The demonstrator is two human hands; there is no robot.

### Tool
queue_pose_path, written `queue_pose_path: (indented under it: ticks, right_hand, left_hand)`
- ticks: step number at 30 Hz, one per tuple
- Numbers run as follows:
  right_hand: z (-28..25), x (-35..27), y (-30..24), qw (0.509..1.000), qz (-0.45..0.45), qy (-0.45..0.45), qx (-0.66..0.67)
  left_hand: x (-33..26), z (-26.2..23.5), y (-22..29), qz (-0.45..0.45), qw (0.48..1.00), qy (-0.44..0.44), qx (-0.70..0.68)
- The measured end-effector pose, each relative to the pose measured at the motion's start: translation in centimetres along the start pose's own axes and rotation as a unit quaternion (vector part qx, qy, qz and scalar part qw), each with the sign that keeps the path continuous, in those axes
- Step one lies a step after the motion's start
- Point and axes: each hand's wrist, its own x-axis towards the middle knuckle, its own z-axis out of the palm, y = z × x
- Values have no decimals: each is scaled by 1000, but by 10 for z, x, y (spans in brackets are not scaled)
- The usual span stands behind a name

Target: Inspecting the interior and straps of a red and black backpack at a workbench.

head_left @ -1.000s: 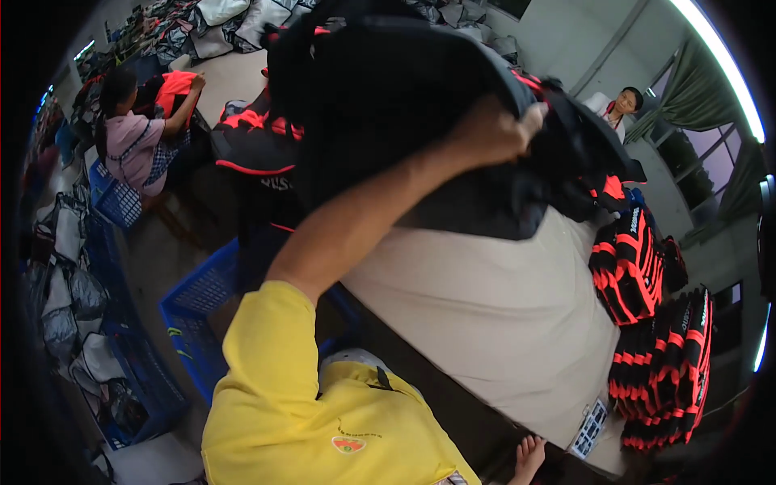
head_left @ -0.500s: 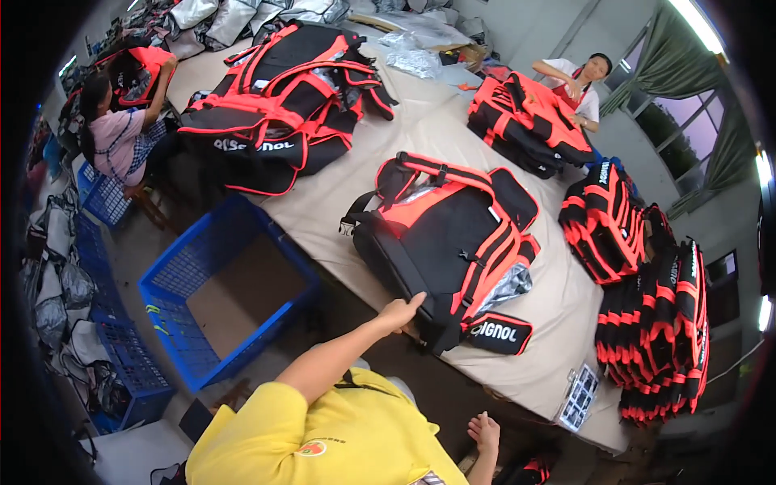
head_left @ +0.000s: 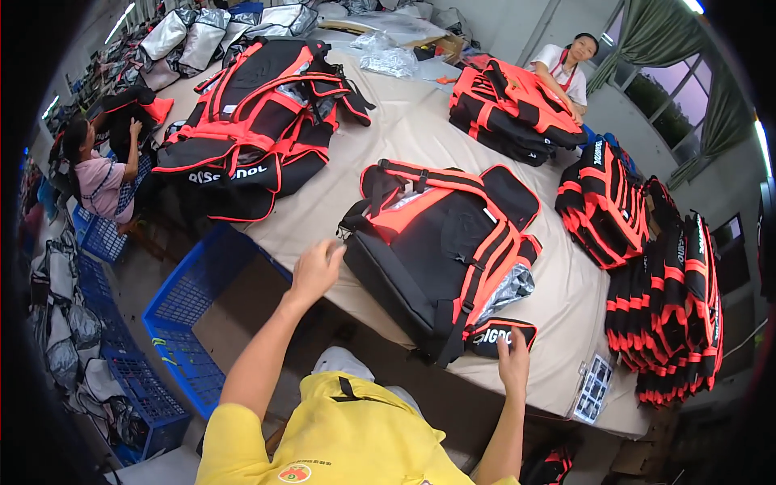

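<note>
A black bag (head_left: 416,271) with bright red straps and piping lies on the cloth-covered table (head_left: 408,113) in front of me. Its side flaps are spread out and some silver lining (head_left: 511,288) shows at the right. Close to the bag's left corner, my left hand (head_left: 315,275) is held up with thumb and fingers apart, holding nothing. My right hand (head_left: 512,368) is raised at the near table edge, thumb and fingers apart, in front of a black side pocket (head_left: 487,341) with white lettering; whether it touches the pocket I cannot tell.
More black-and-red bags (head_left: 259,121) are heaped at the far left, with other piles (head_left: 517,109) at the back and right (head_left: 663,307). A blue plastic crate (head_left: 190,283) stands left of the table. Two people work across from me. A photo sheet (head_left: 594,388) lies at the right edge.
My left hand has let go of the bag's near edge and moved left and up. My right hand has risen from below to the side pocket. The person at left has shifted their bag.
</note>
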Motion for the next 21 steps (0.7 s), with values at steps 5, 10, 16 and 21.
queue_pose_path:
  ticks: [5, 10, 16, 21]
  right_hand:
    - [56, 88, -126, 990, -130, -38, -33]
    - [136, 136, -173, 953, -168, -6, -251]
    - [191, 123, -63, 898, -92, 30, -429]
    - [187, 101, -42, 881, -117, -17, -459]
  left_hand:
    - [109, 31, 43, 220, 973, 26, 69]
    - [176, 93, 57, 433, 888, -44, 150]
    - [129, 169, -15, 356, 856, -271, 258]
    - [75, 169, -25, 290, 908, -238, 187]
